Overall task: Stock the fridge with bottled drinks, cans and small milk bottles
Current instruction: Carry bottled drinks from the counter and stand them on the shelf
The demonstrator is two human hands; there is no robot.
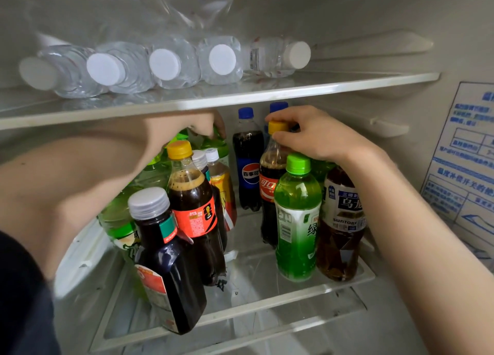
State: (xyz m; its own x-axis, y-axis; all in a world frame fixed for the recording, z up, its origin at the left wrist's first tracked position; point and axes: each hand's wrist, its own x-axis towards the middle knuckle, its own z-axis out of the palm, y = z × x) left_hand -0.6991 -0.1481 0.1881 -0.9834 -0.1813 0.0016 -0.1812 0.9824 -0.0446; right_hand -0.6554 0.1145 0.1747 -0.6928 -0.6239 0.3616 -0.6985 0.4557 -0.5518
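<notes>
Both my hands are inside the fridge over the middle glass shelf [267,298]. My right hand [315,132] grips the yellow cap and neck of an upright cola bottle [270,183]. My left hand [187,130] is blurred and holds the top of a green bottle [216,143] at the back left. In front of the cola stand a green tea bottle [296,221] and a brown oolong tea bottle [342,221]. A Pepsi bottle [247,167] stands at the back. At the left a yellow-capped cola bottle [192,207] and a dark silver-capped bottle [165,255] stand close together.
Several clear water bottles [171,63] with white caps lie on their sides on the upper shelf [240,95]. More green bottles [120,215] crowd the left wall. A blue-printed label [465,167] covers the right wall. A gap of bare glass runs down the shelf's middle.
</notes>
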